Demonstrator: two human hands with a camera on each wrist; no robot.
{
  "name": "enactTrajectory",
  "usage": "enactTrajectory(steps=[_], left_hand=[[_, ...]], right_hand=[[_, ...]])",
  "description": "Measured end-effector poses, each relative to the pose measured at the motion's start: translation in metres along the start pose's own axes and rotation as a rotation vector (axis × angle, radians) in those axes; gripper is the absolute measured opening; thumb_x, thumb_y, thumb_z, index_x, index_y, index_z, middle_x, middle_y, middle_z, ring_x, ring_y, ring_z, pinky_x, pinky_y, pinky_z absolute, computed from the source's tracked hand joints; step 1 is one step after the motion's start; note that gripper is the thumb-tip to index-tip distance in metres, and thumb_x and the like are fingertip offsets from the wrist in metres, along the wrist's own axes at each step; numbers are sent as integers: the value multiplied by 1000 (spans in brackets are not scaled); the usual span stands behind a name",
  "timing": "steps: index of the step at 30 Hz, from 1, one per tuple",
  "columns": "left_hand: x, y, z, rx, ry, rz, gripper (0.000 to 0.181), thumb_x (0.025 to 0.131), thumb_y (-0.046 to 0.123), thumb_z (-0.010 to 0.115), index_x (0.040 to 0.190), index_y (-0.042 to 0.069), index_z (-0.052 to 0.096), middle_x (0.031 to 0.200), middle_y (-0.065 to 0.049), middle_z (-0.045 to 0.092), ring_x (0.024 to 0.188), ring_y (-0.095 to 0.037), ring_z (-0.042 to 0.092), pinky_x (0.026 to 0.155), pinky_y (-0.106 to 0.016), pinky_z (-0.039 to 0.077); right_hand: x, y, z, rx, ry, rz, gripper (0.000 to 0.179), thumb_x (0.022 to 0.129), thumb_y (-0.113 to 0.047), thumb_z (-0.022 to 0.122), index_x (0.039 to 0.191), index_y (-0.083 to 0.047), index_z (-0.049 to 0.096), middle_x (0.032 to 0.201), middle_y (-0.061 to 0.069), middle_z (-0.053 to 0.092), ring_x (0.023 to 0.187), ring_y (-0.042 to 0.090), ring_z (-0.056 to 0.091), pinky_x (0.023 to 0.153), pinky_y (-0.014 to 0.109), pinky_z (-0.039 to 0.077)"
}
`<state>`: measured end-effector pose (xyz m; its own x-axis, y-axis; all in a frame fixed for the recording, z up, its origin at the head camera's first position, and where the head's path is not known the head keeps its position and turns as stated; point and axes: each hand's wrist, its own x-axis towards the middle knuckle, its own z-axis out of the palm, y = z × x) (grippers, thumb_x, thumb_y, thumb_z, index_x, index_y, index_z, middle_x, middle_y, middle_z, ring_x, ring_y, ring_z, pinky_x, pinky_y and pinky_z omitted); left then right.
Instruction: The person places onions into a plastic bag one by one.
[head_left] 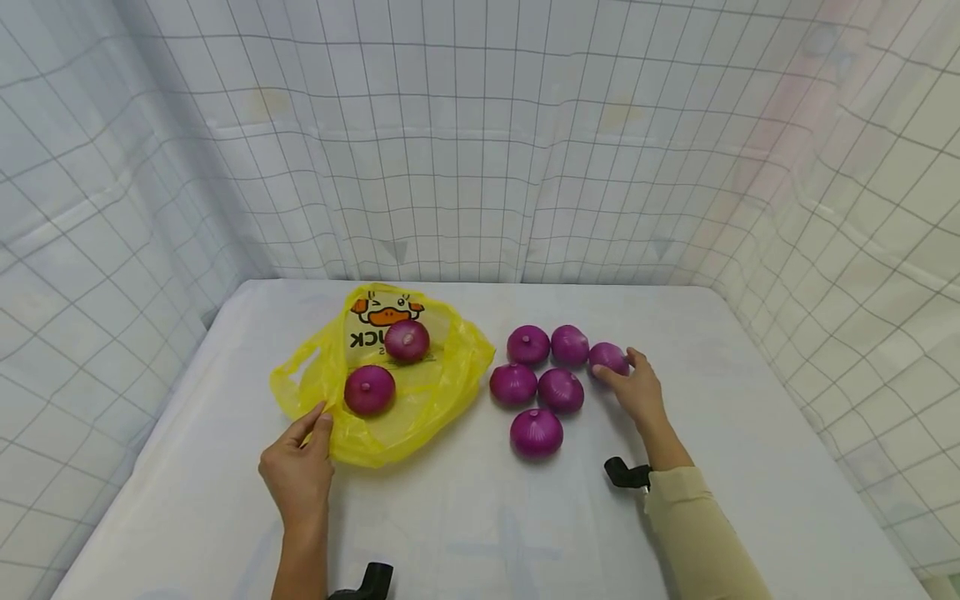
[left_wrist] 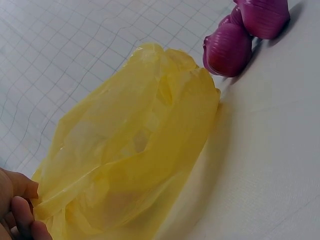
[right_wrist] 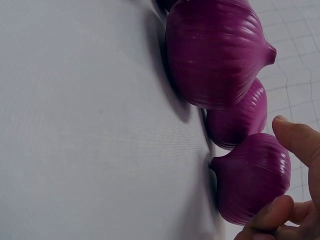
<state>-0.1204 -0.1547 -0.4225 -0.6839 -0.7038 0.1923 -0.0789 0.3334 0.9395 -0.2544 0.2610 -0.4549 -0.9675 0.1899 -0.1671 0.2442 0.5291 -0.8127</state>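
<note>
My left hand (head_left: 300,467) pinches the near-left edge of a yellow plastic bag (head_left: 442,400) between thumb and fingers. The bag lies spread with its mouth open, and a duck print shows mirrored inside. Two red onions, one nearer (head_left: 370,390) and one farther (head_left: 407,341), sit within it. To the right, my right hand (head_left: 637,387) has its thumb and fingers around the rightmost red onion (head_left: 608,358) of a group. That onion (right_wrist: 252,180) is still at table level in the right wrist view, with fingertips curled at its side.
Several more red onions (head_left: 561,391) stand close together between the bag and my right hand; the nearest one (head_left: 536,433) sits slightly apart. The white table (head_left: 480,517) ends at a grid-patterned curtain (head_left: 480,167) behind and at both sides. Black wrist mounts (head_left: 626,473) project beside the forearms.
</note>
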Motion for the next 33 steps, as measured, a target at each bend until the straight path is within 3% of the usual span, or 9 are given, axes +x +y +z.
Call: enactTrajectory(steps=[23, 30, 33], left_hand=[[-2, 1, -1, -2, -3, -22, 30, 88, 29, 66, 108, 8, 72, 106, -17, 70, 47, 5, 49, 40, -12, 40], [-2, 3, -1, -7, 3, -10, 29, 88, 28, 66, 108, 6, 72, 105, -17, 71, 59, 19, 52, 51, -5, 45], [-2, 2, -1, -4, 9, -6, 28, 88, 26, 66, 107, 6, 72, 103, -17, 71, 57, 18, 52, 50, -6, 45]], right_hand=[[3, 5, 3, -11, -12, 35, 93, 86, -48, 62, 151, -4, 13, 156, 23, 19, 142, 41, 20, 115, 54, 24], [2, 4, 4, -6, -5, 44, 92, 86, -46, 63, 151, -4, 13, 155, 23, 20, 142, 40, 21, 115, 53, 25], [1, 3, 3, -3, -4, 47, 91, 86, -46, 63, 151, -4, 14, 155, 23, 20, 142, 41, 21, 115, 53, 25]])
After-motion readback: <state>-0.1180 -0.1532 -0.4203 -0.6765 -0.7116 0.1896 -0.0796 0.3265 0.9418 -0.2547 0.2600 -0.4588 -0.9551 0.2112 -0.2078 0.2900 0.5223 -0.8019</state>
